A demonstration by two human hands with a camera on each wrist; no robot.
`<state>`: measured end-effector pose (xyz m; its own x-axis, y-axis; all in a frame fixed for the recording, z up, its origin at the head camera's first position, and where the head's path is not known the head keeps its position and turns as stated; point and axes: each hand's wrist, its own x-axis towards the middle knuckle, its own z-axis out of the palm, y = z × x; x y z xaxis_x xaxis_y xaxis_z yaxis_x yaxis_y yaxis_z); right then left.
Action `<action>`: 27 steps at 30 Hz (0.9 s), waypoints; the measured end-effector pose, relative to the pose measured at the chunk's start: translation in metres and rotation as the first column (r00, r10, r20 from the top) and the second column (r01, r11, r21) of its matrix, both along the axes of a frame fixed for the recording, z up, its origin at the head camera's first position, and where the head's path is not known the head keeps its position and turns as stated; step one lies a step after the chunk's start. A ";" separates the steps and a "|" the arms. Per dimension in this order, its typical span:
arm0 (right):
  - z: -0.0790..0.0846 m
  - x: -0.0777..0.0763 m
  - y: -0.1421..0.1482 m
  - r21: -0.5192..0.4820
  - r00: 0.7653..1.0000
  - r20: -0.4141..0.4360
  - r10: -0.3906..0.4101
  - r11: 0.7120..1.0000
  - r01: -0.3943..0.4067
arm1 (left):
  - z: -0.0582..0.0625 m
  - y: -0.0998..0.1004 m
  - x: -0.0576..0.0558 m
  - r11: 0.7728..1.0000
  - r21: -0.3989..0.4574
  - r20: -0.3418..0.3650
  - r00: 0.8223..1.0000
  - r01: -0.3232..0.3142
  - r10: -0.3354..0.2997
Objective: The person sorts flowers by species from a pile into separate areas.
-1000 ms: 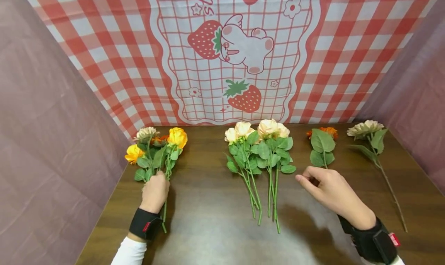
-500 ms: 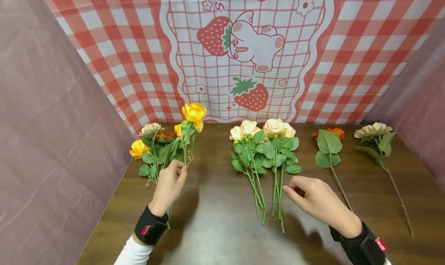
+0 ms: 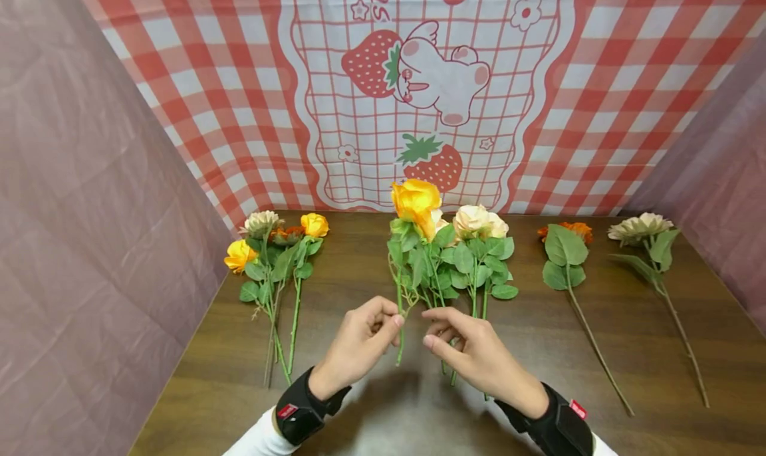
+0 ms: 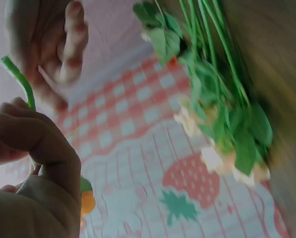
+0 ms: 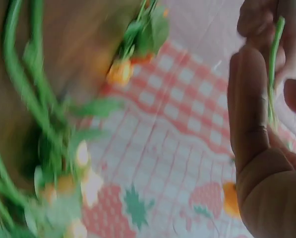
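Held up in the middle of the head view is a yellow rose (image 3: 415,205), its green stem (image 3: 399,340) pinched between the thumb and fingers of my left hand (image 3: 359,342). My right hand (image 3: 481,356) hovers just right of that stem, fingers loosely bent and holding nothing. Behind both hands lie the cream roses (image 3: 473,221), partly covered by the yellow rose. The left wrist view shows the stem's cut end (image 4: 19,74) sticking out past my left fingers. In the right wrist view, the stem (image 5: 274,59) appears close beside my right hand (image 5: 262,163).
At the left of the brown table (image 3: 203,389) lies a group with yellow roses (image 3: 314,225), an off-white flower (image 3: 261,223) and an orange flower (image 3: 287,234). Further right are another orange flower (image 3: 574,231) and a large off-white flower (image 3: 640,230). A checked cloth (image 3: 628,110) hangs behind.
My left hand has lifted the yellow rose from the left group and carried it right, to the middle. My right hand has moved left to meet it.
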<state>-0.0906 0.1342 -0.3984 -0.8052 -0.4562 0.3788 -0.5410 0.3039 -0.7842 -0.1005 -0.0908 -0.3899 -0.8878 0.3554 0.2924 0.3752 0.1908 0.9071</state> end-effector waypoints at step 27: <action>-0.030 -0.087 -0.071 0.279 0.952 0.226 -0.205 0.950 0.138 | 0.010 -0.008 0.008 0.976 -0.215 -0.216 0.976 -0.025 -0.023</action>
<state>-0.1778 0.0630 -0.4281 -0.9330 -0.3573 0.0440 -0.2598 0.5836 -0.7694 -0.0927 -0.0983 -0.3800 -0.8124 0.4303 0.3935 0.5571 0.3732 0.7419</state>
